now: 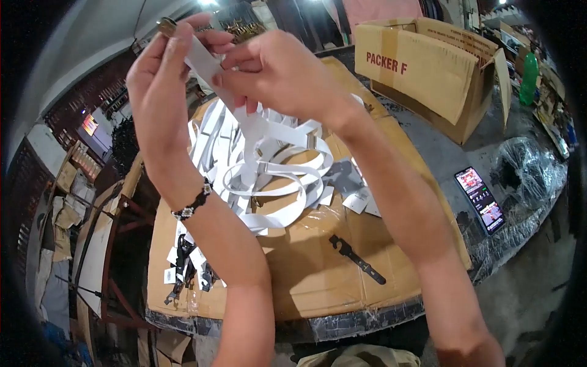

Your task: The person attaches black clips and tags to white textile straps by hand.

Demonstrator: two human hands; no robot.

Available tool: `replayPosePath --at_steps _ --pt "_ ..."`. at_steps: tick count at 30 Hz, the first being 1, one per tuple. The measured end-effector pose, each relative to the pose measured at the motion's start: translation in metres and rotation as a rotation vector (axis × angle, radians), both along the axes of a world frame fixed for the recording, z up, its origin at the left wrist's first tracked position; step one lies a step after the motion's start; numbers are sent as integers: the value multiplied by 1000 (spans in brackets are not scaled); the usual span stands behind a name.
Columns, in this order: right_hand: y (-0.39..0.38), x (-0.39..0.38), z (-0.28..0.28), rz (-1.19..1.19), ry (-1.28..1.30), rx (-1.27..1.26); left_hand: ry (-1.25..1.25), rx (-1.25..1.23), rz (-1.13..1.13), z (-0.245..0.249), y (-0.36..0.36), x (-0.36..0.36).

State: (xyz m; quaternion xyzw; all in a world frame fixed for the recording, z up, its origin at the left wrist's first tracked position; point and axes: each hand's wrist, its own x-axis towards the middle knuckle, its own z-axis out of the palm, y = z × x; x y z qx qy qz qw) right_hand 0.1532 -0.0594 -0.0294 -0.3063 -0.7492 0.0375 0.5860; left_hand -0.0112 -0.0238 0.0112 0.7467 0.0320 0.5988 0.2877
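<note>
Raised over the table, my left hand point(160, 76) pinches the top of a white belt point(205, 63), near a brass-coloured buckle point(166, 25). My right hand point(278, 76) has its fingers closed on the same belt a little lower down. From there the strap hangs toward a heap of white belts point(278, 202), looped and tangled on a cardboard sheet point(293, 263). White tags point(361, 200) lie at the heap's right side. A single black plastic hanger piece point(359, 262) rests on the cardboard nearer to me.
Black hanger pieces with white tags point(186, 269) are bunched at the cardboard's left edge. On the right stand an open carton point(416, 73) and a green bottle point(529, 79). A phone point(480, 199) lies beside crumpled clear plastic wrap point(529, 168).
</note>
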Motion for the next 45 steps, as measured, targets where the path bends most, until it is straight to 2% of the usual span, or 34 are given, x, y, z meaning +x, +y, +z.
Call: replayPosePath --at_steps 1,3,7,10,12,13,15,16,17,18,19,21,22,23,25,29,35,40,45 --pt "5 4 2 -76 -52 94 -14 -29 -28 -2 2 -2" --pt "-9 11 6 -211 -166 128 19 -78 4 1 16 -12" --pt "-90 21 15 -390 -224 79 -10 -36 74 -5 13 -15" --pt "-126 9 44 -412 -51 -145 -70 30 76 -11 -9 -3" --pt "-124 7 43 -449 -198 -228 -116 7 67 -12 -16 4" --pt "-125 1 49 -556 -338 -397 -139 -4 62 -13 -19 8" --pt "-115 1 25 -550 -620 -386 -151 -69 -69 -10 -9 4" --pt "-99 12 -9 -433 -768 -182 -168 -100 -106 -8 -8 2" --pt "-108 5 -28 -413 -870 -450 -187 -131 -143 -6 -8 1" --pt "-120 -3 -41 -390 -1114 -617 -254 -151 -97 -6 -11 7" --pt "-131 -9 -53 -344 -1206 -760 -290 -171 -98 -7 -4 5" --pt "-145 -15 -80 -312 -1214 -869 -366 -208 -142 -8 11 3" --pt "-149 -21 -81 -292 -1245 -1009 -348 -248 -289 -6 28 -2" --pt "-154 -21 -89 -312 -1211 -979 -323 -287 -437 -5 41 -8" --pt "-162 -15 -104 -342 -1132 -930 -341 -322 -467 -7 43 -8" --pt "-164 -11 -113 -330 -1073 -1017 -321 -321 -544 -7 46 -8" --pt "-172 -7 -115 -320 -974 -964 -370 -370 -553 -6 44 -9" --pt "-183 -21 -123 -504 -895 -861 -368 -411 -487 -5 43 -9" --pt "-179 -20 -107 -591 -818 -742 -280 -361 -553 -13 67 -17"
